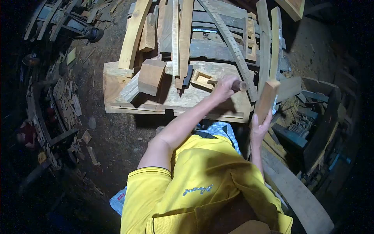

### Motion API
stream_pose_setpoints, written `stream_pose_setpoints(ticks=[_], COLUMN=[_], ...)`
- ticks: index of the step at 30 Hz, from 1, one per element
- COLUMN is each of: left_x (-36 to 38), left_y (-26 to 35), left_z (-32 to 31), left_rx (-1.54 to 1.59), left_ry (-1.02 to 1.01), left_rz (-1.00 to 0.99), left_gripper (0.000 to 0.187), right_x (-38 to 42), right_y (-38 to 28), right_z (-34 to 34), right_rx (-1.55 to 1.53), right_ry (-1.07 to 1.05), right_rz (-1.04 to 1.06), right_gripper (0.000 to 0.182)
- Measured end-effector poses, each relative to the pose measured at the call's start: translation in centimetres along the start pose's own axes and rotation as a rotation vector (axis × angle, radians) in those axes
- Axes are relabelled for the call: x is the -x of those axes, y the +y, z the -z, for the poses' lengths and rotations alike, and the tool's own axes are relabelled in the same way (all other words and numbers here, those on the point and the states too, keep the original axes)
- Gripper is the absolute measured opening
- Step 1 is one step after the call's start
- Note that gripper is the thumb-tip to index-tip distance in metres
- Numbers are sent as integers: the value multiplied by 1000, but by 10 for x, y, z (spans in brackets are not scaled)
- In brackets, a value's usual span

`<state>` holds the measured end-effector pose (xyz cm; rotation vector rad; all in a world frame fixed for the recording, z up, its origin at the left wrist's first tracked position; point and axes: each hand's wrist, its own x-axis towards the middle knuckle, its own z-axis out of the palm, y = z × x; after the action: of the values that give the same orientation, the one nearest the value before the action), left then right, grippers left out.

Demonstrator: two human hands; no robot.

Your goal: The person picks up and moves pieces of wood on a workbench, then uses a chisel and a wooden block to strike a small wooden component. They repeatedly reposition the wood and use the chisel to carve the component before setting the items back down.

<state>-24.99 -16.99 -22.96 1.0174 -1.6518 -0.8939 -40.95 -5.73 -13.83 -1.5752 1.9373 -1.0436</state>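
My left hand point(223, 90) is closed over the workbench. It grips a wooden-handled tool point(239, 86), whose thick round end sticks out to the right; its working part cannot be made out. Just left of this hand, a small hollowed wooden box point(202, 79) lies on the bench, beside a dark blue-black flat piece point(188, 76). At the bench's right edge, my right hand point(260, 126) holds the lower end of a squared wood block point(268, 97), which stands tilted upward with its end grain showing. Part of the right-hand fingers is hidden behind the block.
The light wooden workbench point(179, 102) bears a large wood block point(151, 77) and several long planks point(134, 35). A curved notched strip point(226, 35) slants across its back. Wood scraps point(74, 97) litter the floor at left. At right stands a dark bin point(331, 117) with scrap inside.
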Motion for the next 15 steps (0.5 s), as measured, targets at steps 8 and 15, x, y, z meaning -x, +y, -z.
stream_pose_setpoints(ticks=[8,15], left_x=[4,10], left_y=[-2,-1], left_z=[-16,-26], left_rx=[-151,-187], left_ry=[-8,-80], left_rz=[-133,-68], left_gripper=[34,37], right_x=[13,18], right_y=[25,24], right_z=[-18,-27], right_rx=[160,141], right_ry=[-240,-127], right_rz=[-83,-121], right_gripper=[67,60])
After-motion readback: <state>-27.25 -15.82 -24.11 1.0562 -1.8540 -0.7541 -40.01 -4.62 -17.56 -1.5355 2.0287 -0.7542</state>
